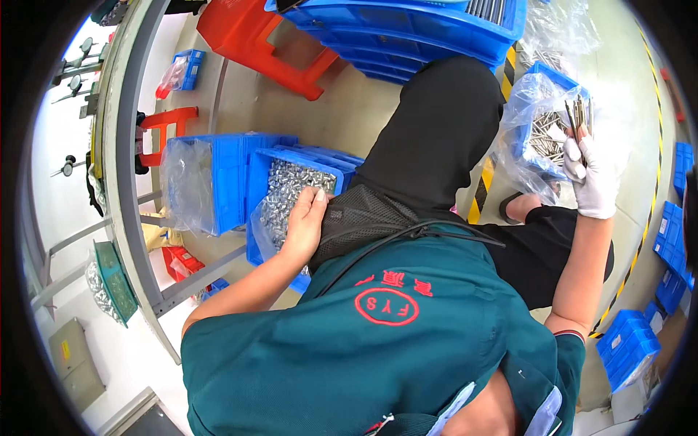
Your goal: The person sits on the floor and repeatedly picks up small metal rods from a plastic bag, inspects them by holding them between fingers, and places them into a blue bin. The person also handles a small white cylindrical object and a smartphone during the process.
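My right hand [595, 174], in a white glove, is raised at the right, its fingers closed around a bundle of several thin metal pins [579, 115] that stand up from the grip. Beneath them, a blue bin [525, 134] lined with clear plastic holds loose pins of the same sort. At the left, my bare left hand [304, 224] rests against the edge of black mesh fabric [367, 218] at my thigh. Its fingers are stretched out, partly hidden, and no object shows in them. Just beyond lies a blue crate of small silvery metal parts [294, 185].
Stacked blue crates [407, 36] stand ahead, near a red plastic stool [254, 43]. A grey metal bench frame [131, 182] runs along the left, with a plastic-draped blue crate [193, 185] beside it. Yellow-black floor tape [480, 192] and more blue bins [629, 349] are at the right.
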Tool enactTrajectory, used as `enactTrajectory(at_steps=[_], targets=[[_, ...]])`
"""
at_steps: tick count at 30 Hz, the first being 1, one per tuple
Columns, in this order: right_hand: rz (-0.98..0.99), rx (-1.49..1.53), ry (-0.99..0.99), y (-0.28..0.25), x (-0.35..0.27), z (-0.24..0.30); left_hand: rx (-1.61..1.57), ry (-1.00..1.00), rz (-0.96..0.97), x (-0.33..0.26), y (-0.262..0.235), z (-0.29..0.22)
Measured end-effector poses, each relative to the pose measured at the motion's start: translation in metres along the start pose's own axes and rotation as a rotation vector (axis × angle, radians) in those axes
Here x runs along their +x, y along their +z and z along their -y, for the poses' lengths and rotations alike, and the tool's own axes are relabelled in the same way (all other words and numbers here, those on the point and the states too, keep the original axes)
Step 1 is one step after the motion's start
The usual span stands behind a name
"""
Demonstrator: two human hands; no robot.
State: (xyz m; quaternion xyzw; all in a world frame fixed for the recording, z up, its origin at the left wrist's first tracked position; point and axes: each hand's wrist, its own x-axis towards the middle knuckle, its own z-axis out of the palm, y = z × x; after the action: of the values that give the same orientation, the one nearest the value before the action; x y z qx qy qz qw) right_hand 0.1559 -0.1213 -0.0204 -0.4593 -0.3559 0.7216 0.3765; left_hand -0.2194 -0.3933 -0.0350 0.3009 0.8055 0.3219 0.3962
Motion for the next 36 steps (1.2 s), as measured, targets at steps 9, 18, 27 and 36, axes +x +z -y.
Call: enactTrajectory(at_steps=[9, 18, 27, 36], targets=[[-0.083, -0.171, 0.011, 0.009, -0.01, 0.005, 0.084, 0.071, 0.026, 0.004, 0.004, -0.005], [0.036, -0.301, -0.047, 0.007, -0.009, 0.006, -0.074, 0.024, 0.12, 0.012, 0.006, -0.015], [0.142, -0.282, -0.052, 0.009, -0.015, 0.013, -0.04, 0.493, 0.233, 0.038, 0.062, -0.117], [0.183, -0.202, -0.064, 0.008, -0.017, 0.026, -0.569, 0.319, 0.847, 0.12, 0.207, -0.235]])
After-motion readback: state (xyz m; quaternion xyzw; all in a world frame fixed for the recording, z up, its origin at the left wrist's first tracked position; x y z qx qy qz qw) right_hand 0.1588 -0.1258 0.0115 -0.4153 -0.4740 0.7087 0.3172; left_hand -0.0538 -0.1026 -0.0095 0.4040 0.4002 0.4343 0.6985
